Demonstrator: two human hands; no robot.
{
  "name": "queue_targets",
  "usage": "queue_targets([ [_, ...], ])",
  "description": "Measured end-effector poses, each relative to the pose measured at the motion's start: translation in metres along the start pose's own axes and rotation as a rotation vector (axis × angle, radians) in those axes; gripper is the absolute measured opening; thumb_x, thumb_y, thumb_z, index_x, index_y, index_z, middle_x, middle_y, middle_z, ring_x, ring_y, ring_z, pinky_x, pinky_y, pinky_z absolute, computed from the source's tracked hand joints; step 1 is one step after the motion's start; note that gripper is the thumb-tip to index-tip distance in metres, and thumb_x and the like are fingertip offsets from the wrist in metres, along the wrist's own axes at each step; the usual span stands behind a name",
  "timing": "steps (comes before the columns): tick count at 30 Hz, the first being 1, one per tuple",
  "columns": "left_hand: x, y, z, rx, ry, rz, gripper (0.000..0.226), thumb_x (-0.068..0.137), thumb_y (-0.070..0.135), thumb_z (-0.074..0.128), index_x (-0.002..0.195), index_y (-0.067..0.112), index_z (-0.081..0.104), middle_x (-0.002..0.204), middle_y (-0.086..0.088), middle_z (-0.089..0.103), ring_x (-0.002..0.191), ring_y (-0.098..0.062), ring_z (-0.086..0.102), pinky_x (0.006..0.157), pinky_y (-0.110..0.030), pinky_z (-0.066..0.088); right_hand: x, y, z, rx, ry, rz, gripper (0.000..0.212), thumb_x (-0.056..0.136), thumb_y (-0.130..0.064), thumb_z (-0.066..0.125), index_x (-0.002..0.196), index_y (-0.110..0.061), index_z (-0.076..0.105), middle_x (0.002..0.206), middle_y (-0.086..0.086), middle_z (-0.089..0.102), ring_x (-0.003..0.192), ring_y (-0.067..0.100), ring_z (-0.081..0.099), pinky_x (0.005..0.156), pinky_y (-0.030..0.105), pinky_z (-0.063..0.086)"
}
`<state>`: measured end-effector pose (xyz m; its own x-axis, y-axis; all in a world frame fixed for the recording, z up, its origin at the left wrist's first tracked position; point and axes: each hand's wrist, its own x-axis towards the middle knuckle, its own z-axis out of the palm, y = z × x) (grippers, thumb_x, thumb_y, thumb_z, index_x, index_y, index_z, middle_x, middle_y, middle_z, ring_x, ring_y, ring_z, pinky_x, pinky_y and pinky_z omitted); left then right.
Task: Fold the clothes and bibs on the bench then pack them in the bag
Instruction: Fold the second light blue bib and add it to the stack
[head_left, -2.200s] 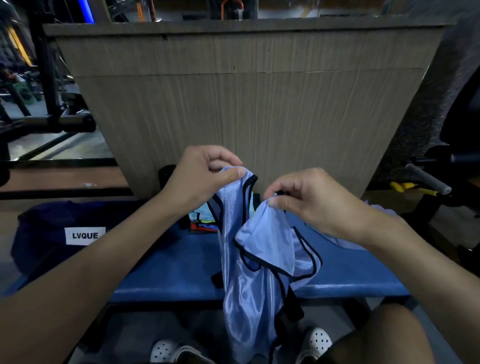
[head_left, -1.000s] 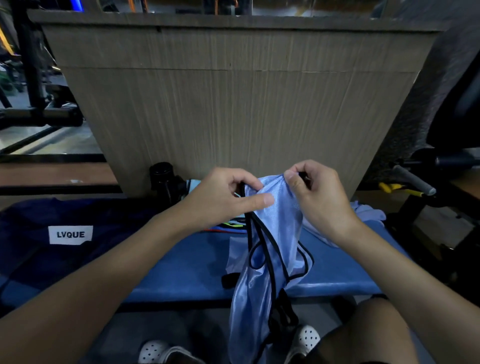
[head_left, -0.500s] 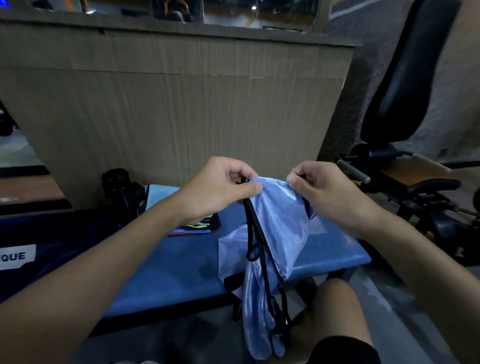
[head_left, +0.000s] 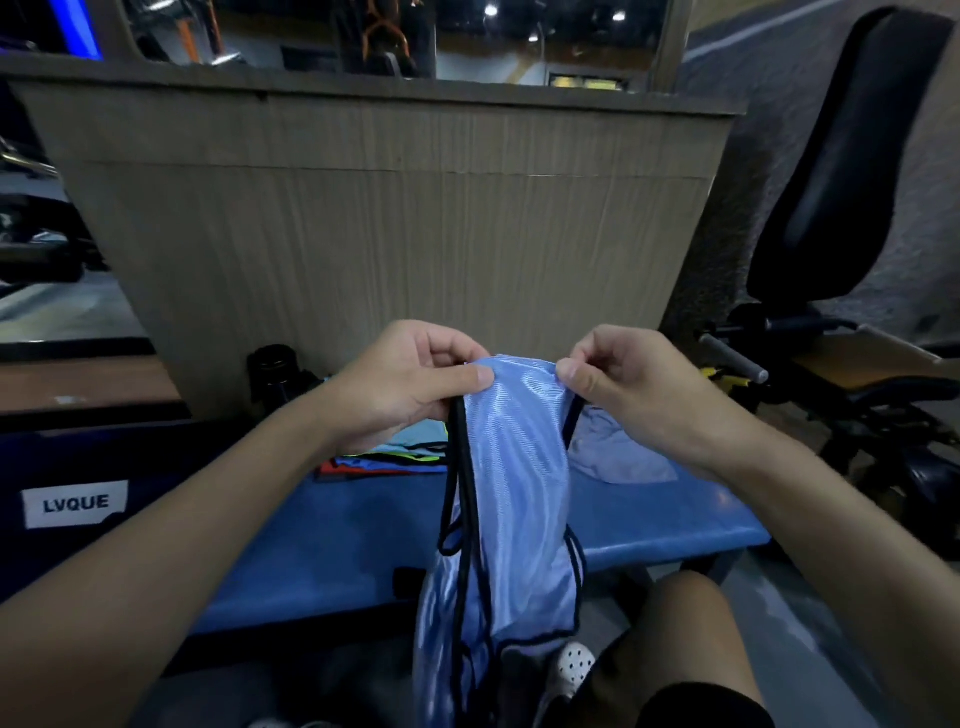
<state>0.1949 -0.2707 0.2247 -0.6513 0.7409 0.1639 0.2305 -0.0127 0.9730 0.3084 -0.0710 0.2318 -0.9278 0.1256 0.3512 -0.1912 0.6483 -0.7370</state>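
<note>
Above the front edge of the blue padded counter (head_left: 332, 545), a light-blue shiny bib with black trim (head_left: 514, 467) hangs lengthwise, gathered narrow. Its top edge is pinched by both hands. The left hand (head_left: 410, 384) grips the top left corner between thumb and curled fingers, and black trim cords drop from that grip. The right hand (head_left: 623, 379) pinches the top right corner in the same way. The hands are level and a little apart, with the cloth stretched between them. The bib's lower part falls past the counter's front edge and down between the person's legs, and its end is out of view.

On the counter, behind the left hand, lies a flat stack of folded multicoloured bibs (head_left: 395, 457). Under the right hand, a pale lilac cloth (head_left: 618, 452) lies loosely on the counter's right part. At the counter's left end sits a dark navy fabric bag (head_left: 72, 545) with a white label reading LVQUE (head_left: 72, 504). A round black object (head_left: 272, 364) stands at the counter's back edge, against a tall wood-grain panel (head_left: 389, 234). Right of the counter stands a black padded gym seat (head_left: 841, 171). Below the counter's front edge shows a white perforated clog (head_left: 571, 667), beside a bare knee (head_left: 685, 623).
</note>
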Motion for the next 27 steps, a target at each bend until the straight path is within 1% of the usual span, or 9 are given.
queue_targets([
  [2,-0.001,0.000,-0.002,0.123,0.087,0.031,0.003,0.087,0.004,0.074,0.085,0.005,0.072,0.080,-0.013,0.068,0.077,-0.024,0.061,0.074,-0.039,0.053,0.000,-0.003,0.008,-0.142,0.051,-0.045,0.021,0.095,-0.023,0.062,0.075,-0.020,0.055,0.064,-0.010,0.052,0.053,-0.001,0.044,0.054,0.015,0.033],
  [6,-0.002,-0.001,-0.006,0.246,0.185,0.121,0.004,0.087,0.005,0.073,0.084,0.008,0.072,0.075,-0.007,0.066,0.067,-0.018,0.053,0.066,-0.032,0.045,-0.003,0.000,0.024,-0.101,0.069,-0.112,0.021,0.096,-0.021,0.060,0.077,-0.023,0.051,0.054,-0.014,0.051,0.052,0.002,0.042,0.052,0.018,0.032],
  [9,-0.002,-0.005,-0.010,0.251,0.173,0.153,0.008,0.087,0.000,0.071,0.085,0.008,0.072,0.074,0.000,0.069,0.065,-0.009,0.058,0.064,-0.019,0.047,-0.002,0.010,0.035,0.061,-0.073,-0.059,0.009,0.093,-0.020,0.066,0.089,-0.015,0.059,0.072,0.006,0.066,0.063,0.010,0.051,0.060,0.037,0.043],
  [13,-0.004,-0.013,-0.015,0.256,0.106,0.148,0.006,0.087,-0.003,0.070,0.089,0.002,0.072,0.074,0.004,0.071,0.065,-0.002,0.062,0.068,-0.016,0.051,-0.002,0.027,0.048,0.045,-0.066,-0.037,0.011,0.092,-0.016,0.067,0.081,-0.014,0.065,0.072,0.002,0.061,0.066,0.006,0.050,0.064,0.030,0.042],
  [16,-0.005,-0.015,-0.018,0.273,0.090,0.158,0.006,0.087,-0.002,0.070,0.090,0.003,0.073,0.082,-0.004,0.072,0.073,-0.008,0.064,0.073,-0.019,0.054,-0.002,0.032,0.055,0.024,0.068,-0.102,0.009,0.090,-0.021,0.069,0.082,-0.020,0.067,0.094,-0.008,0.056,0.089,0.005,0.054,0.082,0.019,0.039],
  [19,-0.003,-0.016,-0.021,0.272,0.102,0.167,0.007,0.086,-0.002,0.071,0.091,0.002,0.073,0.085,-0.008,0.073,0.074,-0.010,0.065,0.074,-0.020,0.054,-0.003,0.033,0.063,-0.053,0.144,-0.204,0.014,0.088,-0.030,0.066,0.084,-0.017,0.068,0.114,-0.015,0.048,0.117,0.007,0.043,0.097,0.010,0.028],
  [22,-0.002,-0.017,-0.025,0.295,0.063,0.165,0.009,0.086,0.002,0.073,0.088,0.010,0.075,0.089,-0.014,0.074,0.076,-0.016,0.063,0.074,-0.026,0.052,-0.001,0.034,0.068,-0.071,0.125,-0.327,0.016,0.089,-0.036,0.064,0.083,-0.021,0.065,0.119,-0.015,0.056,0.122,0.009,0.047,0.105,0.027,0.035],
  [24,-0.002,-0.017,-0.027,0.310,0.020,0.161,0.010,0.085,0.004,0.075,0.087,0.013,0.076,0.092,-0.014,0.073,0.078,-0.020,0.063,0.075,-0.030,0.052,0.002,0.039,0.069,-0.077,0.078,-0.300,0.009,0.088,-0.038,0.063,0.086,-0.030,0.062,0.113,-0.019,0.062,0.125,0.007,0.048,0.106,0.041,0.036],
  [27,-0.004,-0.017,-0.026,0.310,-0.016,0.149,0.007,0.081,0.009,0.076,0.084,0.015,0.077,0.093,-0.012,0.074,0.078,-0.017,0.065,0.074,-0.027,0.054,0.005,0.048,0.067,-0.033,-0.020,-0.216,0.007,0.091,-0.031,0.065,0.088,-0.025,0.064,0.101,-0.020,0.065,0.132,0.002,0.043,0.112,0.041,0.030],
])
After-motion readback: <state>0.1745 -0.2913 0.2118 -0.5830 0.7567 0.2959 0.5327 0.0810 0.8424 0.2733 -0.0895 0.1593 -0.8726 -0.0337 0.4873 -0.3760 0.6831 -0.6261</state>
